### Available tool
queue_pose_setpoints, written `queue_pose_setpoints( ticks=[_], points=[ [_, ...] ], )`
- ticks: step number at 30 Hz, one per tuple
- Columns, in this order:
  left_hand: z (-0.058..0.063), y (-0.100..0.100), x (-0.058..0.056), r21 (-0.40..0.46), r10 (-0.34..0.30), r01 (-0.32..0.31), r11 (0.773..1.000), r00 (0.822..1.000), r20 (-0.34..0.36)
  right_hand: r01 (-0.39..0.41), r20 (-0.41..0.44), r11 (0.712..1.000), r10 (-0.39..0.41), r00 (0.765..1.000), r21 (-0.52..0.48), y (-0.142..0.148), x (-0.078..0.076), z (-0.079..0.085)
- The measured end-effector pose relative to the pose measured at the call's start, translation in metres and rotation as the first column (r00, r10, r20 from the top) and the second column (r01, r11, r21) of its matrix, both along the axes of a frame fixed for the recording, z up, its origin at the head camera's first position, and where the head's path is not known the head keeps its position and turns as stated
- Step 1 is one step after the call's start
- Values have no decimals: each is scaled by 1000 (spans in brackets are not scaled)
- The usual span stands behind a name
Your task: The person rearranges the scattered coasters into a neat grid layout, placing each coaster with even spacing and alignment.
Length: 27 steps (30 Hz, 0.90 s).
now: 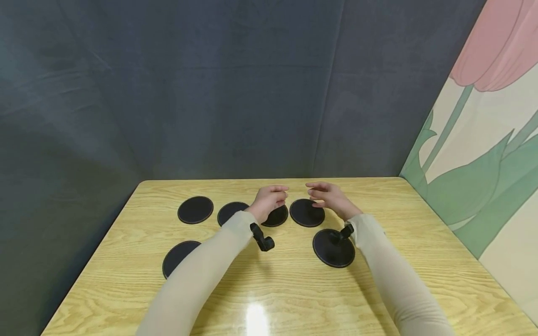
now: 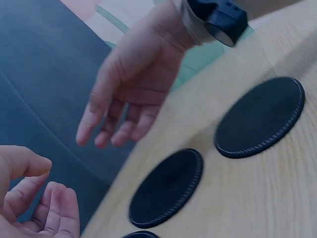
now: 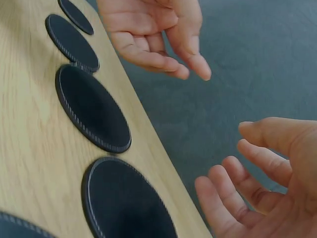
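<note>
My left hand [image 1: 268, 202] hovers above the back of the table, its fingers loosely bent and nothing in them. Partly behind it lies a round black coaster [image 1: 276, 217]. Facing it across a gap, my right hand [image 1: 331, 198] is also raised and holds nothing. Another black coaster [image 1: 306, 213] lies just below the right fingertips, apart from them. In the right wrist view a stitched rim runs round each coaster [image 3: 91, 109]. A further coaster [image 1: 332, 249] lies under the right wrist, partly covered by the wrist camera.
More black coasters lie flat on the wood-grained table [image 1: 286, 289]: one at the back left [image 1: 195, 210], one beside the left wrist [image 1: 230, 211], and one partly hidden by the left sleeve [image 1: 178, 256]. A dark curtain [image 1: 235, 93] hangs behind; a tulip-patterned panel [image 1: 483, 163] stands right.
</note>
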<state>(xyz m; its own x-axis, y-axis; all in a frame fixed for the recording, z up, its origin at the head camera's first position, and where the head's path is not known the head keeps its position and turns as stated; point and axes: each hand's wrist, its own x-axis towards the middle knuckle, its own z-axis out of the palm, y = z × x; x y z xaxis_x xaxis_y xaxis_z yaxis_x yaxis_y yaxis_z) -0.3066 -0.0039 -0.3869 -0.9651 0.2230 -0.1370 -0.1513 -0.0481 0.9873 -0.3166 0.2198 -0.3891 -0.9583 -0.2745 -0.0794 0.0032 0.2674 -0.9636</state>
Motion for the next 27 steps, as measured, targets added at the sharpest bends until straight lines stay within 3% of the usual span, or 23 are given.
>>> queue_pose_setpoints(
  ticks=[13,21,27],
  points=[
    [24,-45,0,101,78,-74,992,996,-43,-85,-47,991,80,996,-107,-52,5,20],
    [44,-89,4,94,130,-124,988,990,-57,-127,-64,978,118,991,-167,-99,0,28],
    [49,-132,9,60,175,-170,984,982,-74,-132,-61,967,122,991,-216,-140,-5,27]
  ],
)
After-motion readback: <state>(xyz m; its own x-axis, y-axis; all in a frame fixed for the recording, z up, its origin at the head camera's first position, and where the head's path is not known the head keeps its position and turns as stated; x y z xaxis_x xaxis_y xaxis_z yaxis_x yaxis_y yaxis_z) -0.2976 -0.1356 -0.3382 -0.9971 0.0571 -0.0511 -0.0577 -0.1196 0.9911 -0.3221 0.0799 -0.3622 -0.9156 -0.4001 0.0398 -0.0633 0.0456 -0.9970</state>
